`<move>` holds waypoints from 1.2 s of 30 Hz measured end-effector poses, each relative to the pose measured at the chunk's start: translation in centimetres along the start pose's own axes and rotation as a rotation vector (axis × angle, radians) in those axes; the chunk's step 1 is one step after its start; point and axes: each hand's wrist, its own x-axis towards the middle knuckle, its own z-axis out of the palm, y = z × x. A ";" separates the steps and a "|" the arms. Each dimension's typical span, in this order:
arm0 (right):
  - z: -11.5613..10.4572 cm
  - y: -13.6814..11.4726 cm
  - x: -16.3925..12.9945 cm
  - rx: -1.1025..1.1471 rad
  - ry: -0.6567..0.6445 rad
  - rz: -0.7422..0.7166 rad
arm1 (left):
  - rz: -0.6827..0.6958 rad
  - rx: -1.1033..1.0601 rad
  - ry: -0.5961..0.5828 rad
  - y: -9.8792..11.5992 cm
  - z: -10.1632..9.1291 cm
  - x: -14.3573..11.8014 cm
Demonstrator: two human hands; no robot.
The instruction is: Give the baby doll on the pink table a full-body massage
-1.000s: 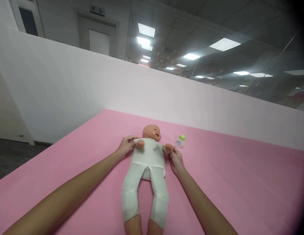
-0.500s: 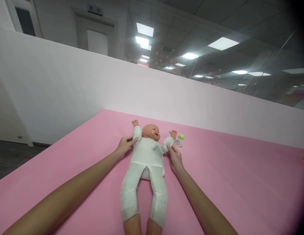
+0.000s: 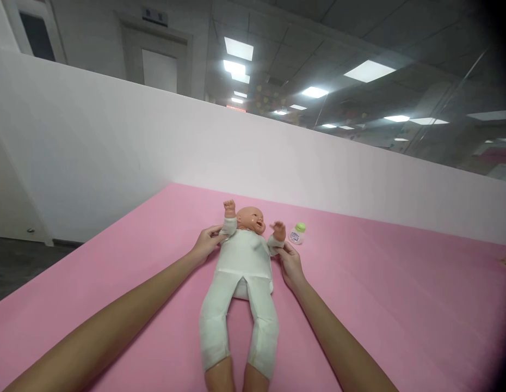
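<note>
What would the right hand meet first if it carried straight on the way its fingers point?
The right hand already grips the doll's sleeve. Straight on, it would likely push into that arm, with the small green-capped bottle just beyond to the right; depth is unclear.

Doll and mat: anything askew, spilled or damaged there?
Nothing stands out. The doll lies flat on its back on the pink mat, both hands at its sleeves, and the small bottle stands upright beside it, with no spill.
</note>
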 end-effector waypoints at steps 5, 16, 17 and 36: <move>0.0 0.1 -0.1 -0.020 -0.016 -0.013 | -0.045 -0.013 0.037 0.0 0.1 0.0; -0.4 0.6 0.3 -0.040 0.054 -0.058 | -0.015 -0.004 -0.015 0.3 0.1 -0.1; -0.5 0.7 0.3 -0.056 0.058 -0.055 | -0.010 0.001 -0.018 0.3 0.1 -0.1; -0.3 -0.2 0.0 -0.061 0.053 -0.002 | -0.064 0.100 0.028 -0.4 -0.3 0.2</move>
